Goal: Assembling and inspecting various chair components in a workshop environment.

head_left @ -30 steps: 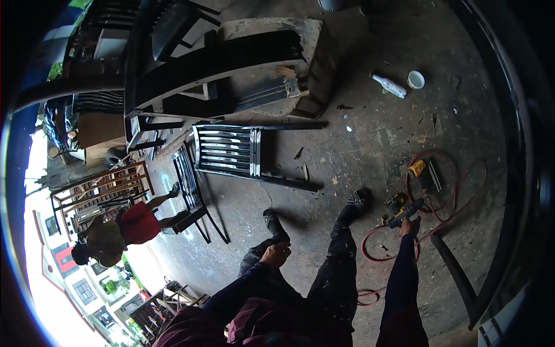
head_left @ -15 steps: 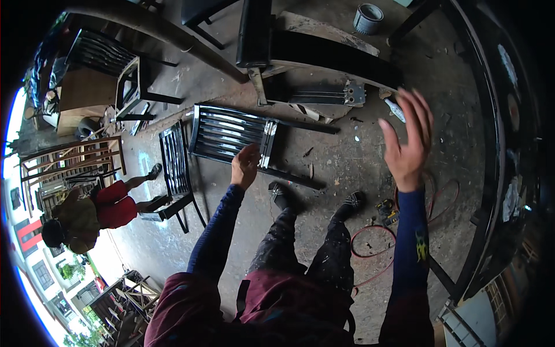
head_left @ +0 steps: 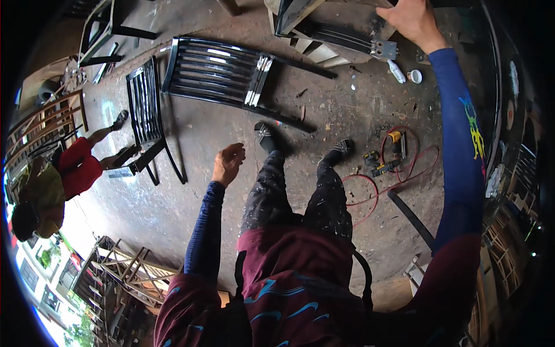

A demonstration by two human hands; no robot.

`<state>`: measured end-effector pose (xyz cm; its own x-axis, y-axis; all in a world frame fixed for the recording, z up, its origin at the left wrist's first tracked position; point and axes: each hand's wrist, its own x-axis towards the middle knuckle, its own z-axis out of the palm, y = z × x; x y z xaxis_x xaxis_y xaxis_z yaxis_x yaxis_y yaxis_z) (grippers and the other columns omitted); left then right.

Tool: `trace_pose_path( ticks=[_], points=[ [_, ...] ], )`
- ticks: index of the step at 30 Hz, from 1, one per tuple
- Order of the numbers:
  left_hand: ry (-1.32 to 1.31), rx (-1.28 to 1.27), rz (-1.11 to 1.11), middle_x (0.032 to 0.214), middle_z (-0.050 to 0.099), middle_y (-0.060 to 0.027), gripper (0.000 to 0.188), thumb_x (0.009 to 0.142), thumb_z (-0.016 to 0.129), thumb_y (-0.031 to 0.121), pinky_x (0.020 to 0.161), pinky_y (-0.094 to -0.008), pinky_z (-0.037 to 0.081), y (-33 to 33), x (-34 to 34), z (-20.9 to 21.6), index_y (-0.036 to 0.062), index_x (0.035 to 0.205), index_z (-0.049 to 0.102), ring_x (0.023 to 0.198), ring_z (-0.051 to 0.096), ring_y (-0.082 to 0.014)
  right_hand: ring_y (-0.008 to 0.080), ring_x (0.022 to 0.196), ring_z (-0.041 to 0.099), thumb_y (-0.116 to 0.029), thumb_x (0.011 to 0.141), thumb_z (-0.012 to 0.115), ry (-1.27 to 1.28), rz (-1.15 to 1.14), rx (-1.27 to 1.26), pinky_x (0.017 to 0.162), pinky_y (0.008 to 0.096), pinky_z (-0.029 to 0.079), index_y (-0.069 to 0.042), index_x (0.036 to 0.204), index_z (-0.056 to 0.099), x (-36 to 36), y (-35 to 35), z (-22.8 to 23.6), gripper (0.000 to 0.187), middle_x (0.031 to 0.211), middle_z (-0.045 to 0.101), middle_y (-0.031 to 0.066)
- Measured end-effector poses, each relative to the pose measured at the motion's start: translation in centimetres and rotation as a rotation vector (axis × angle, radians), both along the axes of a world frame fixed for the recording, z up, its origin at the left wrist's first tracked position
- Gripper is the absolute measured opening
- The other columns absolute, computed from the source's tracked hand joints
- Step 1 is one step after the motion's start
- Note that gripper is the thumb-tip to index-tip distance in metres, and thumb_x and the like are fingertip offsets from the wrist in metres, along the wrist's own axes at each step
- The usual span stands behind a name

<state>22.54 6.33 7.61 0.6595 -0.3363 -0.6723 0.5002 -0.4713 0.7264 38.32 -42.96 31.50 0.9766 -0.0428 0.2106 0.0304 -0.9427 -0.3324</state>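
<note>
My right hand (head_left: pixel 411 23) is raised at the top edge, its thumb stretched out and its other fingers partly cut off by the picture's edge. Just below it is a dark furniture part with a grey metal plate (head_left: pixel 383 50); whether I touch anything there cannot be seen. My left hand (head_left: pixel 228 163) hangs in the air above the floor, fingers loosely bent and holding nothing. Ahead of it lies a glossy black slatted chair (head_left: pixel 217 72) with two long legs pointing right. A second black slatted chair (head_left: pixel 144 101) is to its left.
A white bottle (head_left: pixel 396 72) and a small white cup (head_left: pixel 414 76) lie near the metal plate. Yellow-black power tools (head_left: pixel 381 166) and a looped red hose (head_left: pixel 376 199) are on the floor right of my feet. Another person (head_left: pixel 43 191) in red shorts is at far left.
My right hand has moved up and forward to the top edge. My left hand is lower in view, away from the slatted chair. The view has shifted, bringing the power tools into fuller sight.
</note>
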Motion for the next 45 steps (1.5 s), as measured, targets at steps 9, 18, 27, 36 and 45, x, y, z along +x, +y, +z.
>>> trace_pose_path(
  ticks=[9,18,27,36,45],
  points=[
    [-0.327,-0.466,0.217,0.133,0.06,-0.0227,0.061,0.1,0.057,0.039,0.103,-0.0433,0.048,-2.7,10.6,21.0,-0.0039,0.143,0.046,0.119,0.062,-0.0319,0.028,0.093,0.059,-0.018,0.079,0.075,-0.045,0.393,-0.11,0.076,0.0419,0.043,-0.008,0.131,0.059,-14.1,8.8,2.3,0.056,0.105,0.061,0.0108],
    [-0.026,-0.294,0.599,0.094,0.069,-0.0145,0.04,0.089,0.076,0.018,0.076,-0.0377,0.058,-7.5,2.0,22.4,0.0,0.117,0.054,0.083,0.071,-0.0282,0.0182,0.082,0.052,-0.023,0.093,0.054,0.002,0.697,-0.002,0.073,0.0406,0.04,-0.02,0.117,0.067,-25.7,17.3,-4.9,0.027,0.084,0.054,0.001],
    [-0.242,0.022,0.834,0.077,0.069,-0.0164,0.032,0.074,0.07,0.004,0.074,-0.0339,0.054,-4.0,-12.8,17.0,-0.0051,0.102,0.058,0.073,0.067,-0.0246,0.0216,0.107,0.053,-0.021,0.094,0.047,0.222,0.826,0.084,0.103,0.0503,0.036,-0.022,0.137,0.052,-34.9,22.8,-15.6,0.043,0.103,0.054,0.0038],
    [-0.126,-0.32,0.869,0.101,0.061,-0.0126,0.048,0.07,0.067,-0.012,0.093,-0.0388,0.046,3.5,-19.2,11.3,0.0005,0.114,0.053,0.099,0.06,-0.0269,0.0291,0.129,0.046,-0.014,0.091,0.051,0.25,0.873,0.042,0.112,0.058,0.028,-0.021,0.139,0.049,-36.9,30.1,-23.9,0.048,0.131,0.052,0.0099],
    [-0.107,-0.233,0.657,0.107,0.063,-0.0088,0.038,0.077,0.075,0.004,0.098,-0.0403,0.046,-1.5,-25.2,12.0,-0.0005,0.112,0.06,0.106,0.06,-0.0237,0.0184,0.074,0.057,-0.032,0.074,0.085,0.961,-1.002,1.43,0.059,0.0443,0.05,-0.012,0.109,0.055,-38.7,33.7,-31.0,0.051,0.09,0.06,0.0029]
  ],
)
